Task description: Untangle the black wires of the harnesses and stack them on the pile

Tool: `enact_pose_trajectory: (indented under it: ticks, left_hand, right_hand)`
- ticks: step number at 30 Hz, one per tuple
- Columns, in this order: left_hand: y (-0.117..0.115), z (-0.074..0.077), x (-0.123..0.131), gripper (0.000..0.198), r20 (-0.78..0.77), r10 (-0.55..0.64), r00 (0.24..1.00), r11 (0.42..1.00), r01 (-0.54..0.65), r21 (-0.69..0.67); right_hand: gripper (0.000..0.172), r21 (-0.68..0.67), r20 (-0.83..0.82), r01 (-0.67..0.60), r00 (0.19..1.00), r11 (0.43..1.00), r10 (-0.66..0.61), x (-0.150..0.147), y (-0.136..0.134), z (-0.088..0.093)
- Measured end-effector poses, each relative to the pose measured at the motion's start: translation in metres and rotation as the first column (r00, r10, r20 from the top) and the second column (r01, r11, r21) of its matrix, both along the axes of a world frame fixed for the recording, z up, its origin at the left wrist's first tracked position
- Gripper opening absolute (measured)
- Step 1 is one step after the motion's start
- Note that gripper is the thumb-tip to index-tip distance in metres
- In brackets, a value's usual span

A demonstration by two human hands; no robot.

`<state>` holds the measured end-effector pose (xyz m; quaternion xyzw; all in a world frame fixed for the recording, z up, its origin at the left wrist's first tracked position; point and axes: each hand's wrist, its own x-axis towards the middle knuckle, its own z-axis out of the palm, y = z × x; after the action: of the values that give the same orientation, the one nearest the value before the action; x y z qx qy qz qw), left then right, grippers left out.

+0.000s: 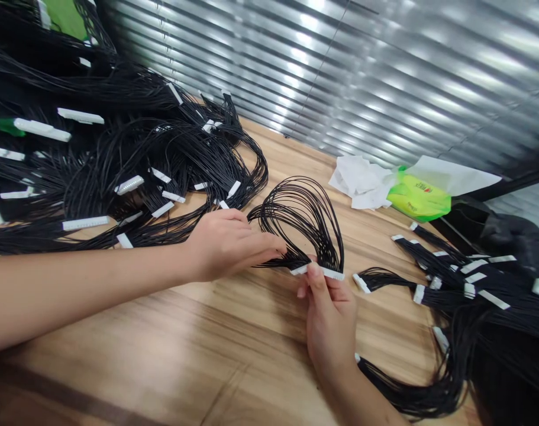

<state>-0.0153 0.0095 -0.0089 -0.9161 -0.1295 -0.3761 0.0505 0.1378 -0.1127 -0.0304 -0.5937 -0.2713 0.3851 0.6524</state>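
Note:
A wire harness of thin black wires [302, 204] arches up in a loop in the middle of the table. My right hand [331, 313] pinches its white connectors [333, 274] between thumb and fingers; two connector ends lie side by side there. My left hand [236, 245] is closed around the wires just left of the loop, its fingertips pointing toward the right hand. The underside of that hand is hidden, as are some of its fingers.
A large heap of black wire harnesses [163, 148] with white connectors covers the left. More harnesses [455, 296] lie at the right. Crumpled white paper [360, 180] and a bright green packet [418, 195] sit at the back, before a corrugated metallic wall [318, 71]. Wooden tabletop [171, 355] lies below.

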Motion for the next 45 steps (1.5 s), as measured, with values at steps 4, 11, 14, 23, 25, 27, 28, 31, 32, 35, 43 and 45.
enact_pose_trajectory:
  ticks: [4,11,14,23,25,27,28,31,32,35,43,45]
  left_hand:
    - [0.000,0.004,0.000,0.006,0.001,-0.026,1.000,0.999,0.026,-0.021]
    - [-0.003,0.009,0.002,0.008,-0.012,-0.018,1.000,0.999,0.019,0.034]
    - [-0.005,0.006,0.001,0.007,0.034,-0.084,0.996,0.995,0.082,0.061]
    - [-0.008,0.010,-0.003,0.011,-0.027,-0.423,0.906,0.892,0.421,0.163]
    - [-0.008,0.010,-0.004,0.012,-0.058,-0.473,0.879,0.870,0.476,0.127]
    - [-0.008,0.010,-0.004,0.012,-0.088,-0.490,0.867,0.862,0.497,0.101]
    - [-0.008,0.010,-0.004,0.012,-0.101,-0.485,0.868,0.864,0.494,0.096]
    - [-0.008,0.009,-0.003,0.013,-0.110,-0.429,0.896,0.891,0.440,0.113]
    - [-0.009,0.008,-0.002,0.014,-0.103,-0.405,0.908,0.902,0.416,0.120]
    - [-0.010,0.006,-0.002,0.013,-0.077,-0.322,0.944,0.935,0.330,0.128]
    - [-0.005,0.000,-0.005,0.028,-0.022,-0.221,0.975,0.960,0.213,-0.181]
    - [-0.002,0.000,-0.005,0.028,-0.009,-0.169,0.986,0.963,0.163,-0.215]
  right_hand:
    - [0.028,-0.013,0.016,-0.005,1.000,1.000,0.005,0.000,0.000,0.000]
    - [0.026,0.008,0.016,0.009,1.000,1.000,-0.009,0.000,-0.001,0.001]
    - [0.026,0.014,0.017,0.007,1.000,1.000,-0.008,0.000,-0.001,0.001]
    - [0.027,0.033,0.000,0.002,1.000,0.999,-0.002,0.000,-0.002,0.003]
    - [0.030,0.034,0.002,-0.001,1.000,0.999,0.001,-0.001,-0.001,0.003]
    - [0.031,0.035,0.006,-0.005,1.000,0.999,0.005,-0.001,-0.001,0.004]
    - [0.030,0.036,0.006,-0.005,1.000,0.999,0.005,-0.001,-0.001,0.004]
    - [0.029,0.046,-0.002,0.000,1.000,0.999,0.000,-0.001,0.000,0.003]
    - [0.028,0.048,-0.003,0.004,1.000,0.999,-0.004,-0.001,0.000,0.003]
    - [0.026,0.036,0.007,0.010,1.000,0.999,-0.010,0.001,0.001,0.002]
    - [0.028,0.019,0.030,0.012,0.999,1.000,-0.013,0.001,0.000,0.002]
    - [0.027,0.020,0.015,0.005,1.000,1.000,-0.005,0.000,0.000,0.002]
